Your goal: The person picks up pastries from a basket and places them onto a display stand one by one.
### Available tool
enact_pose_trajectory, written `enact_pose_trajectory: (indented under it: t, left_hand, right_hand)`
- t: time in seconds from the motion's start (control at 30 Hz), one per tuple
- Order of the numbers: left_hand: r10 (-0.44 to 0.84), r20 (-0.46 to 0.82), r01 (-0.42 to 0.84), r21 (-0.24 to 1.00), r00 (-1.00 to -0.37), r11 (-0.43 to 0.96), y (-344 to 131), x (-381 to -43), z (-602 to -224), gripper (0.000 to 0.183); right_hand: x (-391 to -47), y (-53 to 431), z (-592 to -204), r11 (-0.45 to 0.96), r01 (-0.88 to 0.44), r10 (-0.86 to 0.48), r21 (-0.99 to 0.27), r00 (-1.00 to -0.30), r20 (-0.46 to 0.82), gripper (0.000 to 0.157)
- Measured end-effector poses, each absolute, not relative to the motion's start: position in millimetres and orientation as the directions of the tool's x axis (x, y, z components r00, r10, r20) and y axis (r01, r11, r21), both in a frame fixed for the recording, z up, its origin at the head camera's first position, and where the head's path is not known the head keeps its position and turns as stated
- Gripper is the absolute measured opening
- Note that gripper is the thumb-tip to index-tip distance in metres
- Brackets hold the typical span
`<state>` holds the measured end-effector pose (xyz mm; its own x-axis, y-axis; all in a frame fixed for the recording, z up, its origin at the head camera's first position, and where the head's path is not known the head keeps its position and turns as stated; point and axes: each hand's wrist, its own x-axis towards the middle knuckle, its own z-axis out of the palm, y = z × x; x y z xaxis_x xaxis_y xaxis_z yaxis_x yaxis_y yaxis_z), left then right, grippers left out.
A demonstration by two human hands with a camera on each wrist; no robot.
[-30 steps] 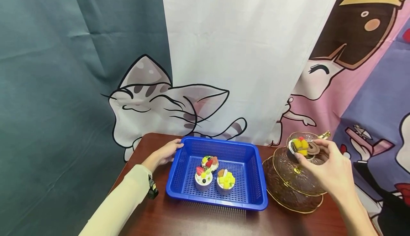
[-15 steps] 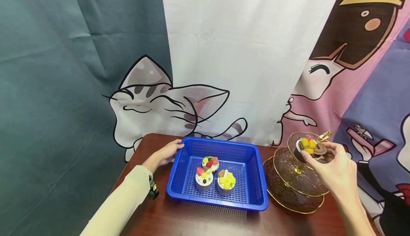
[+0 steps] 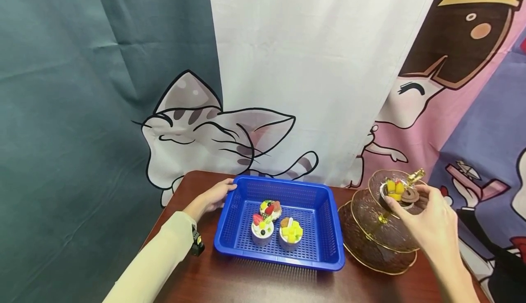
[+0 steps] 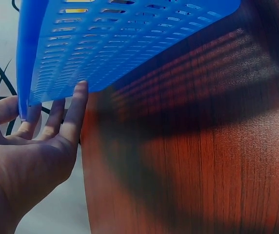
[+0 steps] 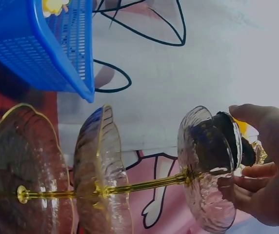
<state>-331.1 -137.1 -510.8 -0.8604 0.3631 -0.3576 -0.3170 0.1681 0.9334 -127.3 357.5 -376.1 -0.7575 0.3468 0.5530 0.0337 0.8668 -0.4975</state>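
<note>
My left hand (image 3: 211,196) holds the back left corner of a blue plastic basket (image 3: 279,260). In the left wrist view its fingers reach along the outside of the basket's perforated wall. At the right, my right hand (image 3: 435,223) grips a toy dessert cup (image 3: 396,190) topped with yellow fruit and a chocolate swirl. The cup is at the top plate of a three-tier glass stand (image 3: 367,212); in the right wrist view its dark side shows through the glass plate (image 5: 193,126). Part of the cup is hidden behind my fingers.
Inside the basket stand a strawberry dessert cup (image 3: 262,231), a yellow-fruit cup (image 3: 290,233) and a mixed-fruit dessert (image 3: 270,209). The gold-trimmed stand is close to the basket's right side. A printed curtain (image 3: 300,74) hangs behind the brown table (image 3: 230,280).
My right hand has carried the dessert cup slightly right and down onto the top plate of the stand, its tilt easing. The left hand and basket have stayed in place.
</note>
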Motion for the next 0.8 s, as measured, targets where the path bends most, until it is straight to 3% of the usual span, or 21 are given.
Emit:
enact_pose_trajectory:
  t: [0.1, 0.27, 0.37, 0.53, 0.8]
  left_hand:
    - [0.364, -0.354, -0.309, 0.934, -0.861, 0.177, -137, -330, -510, 0.043]
    - [0.365, -0.358, -0.316, 0.933, -0.859, 0.173, -136, -331, -509, 0.042]
    - [0.358, -0.363, -0.323, 0.932, -0.860, 0.167, -137, -332, -509, 0.041]
    - [0.357, -0.365, -0.325, 0.930, -0.860, 0.169, -137, -333, -509, 0.040]
    - [0.358, -0.354, -0.313, 0.935, -0.864, 0.168, -134, -332, -511, 0.040]
  right_hand:
    - [-123, 352, -372, 0.873, -0.026, 0.323, -0.487, -0.717, 0.618, 0.085]
    - [-114, 335, -356, 0.888, -0.174, 0.251, -0.425, -0.591, 0.766, 0.083]
    - [-115, 320, -348, 0.889, -0.259, 0.175, -0.378, -0.572, 0.802, 0.083]
    - [-134, 290, -351, 0.852, -0.398, 0.028, -0.341, -0.615, 0.788, 0.081]
    - [-185, 232, -395, 0.774, -0.477, -0.161, -0.417, -0.784, 0.600, 0.077]
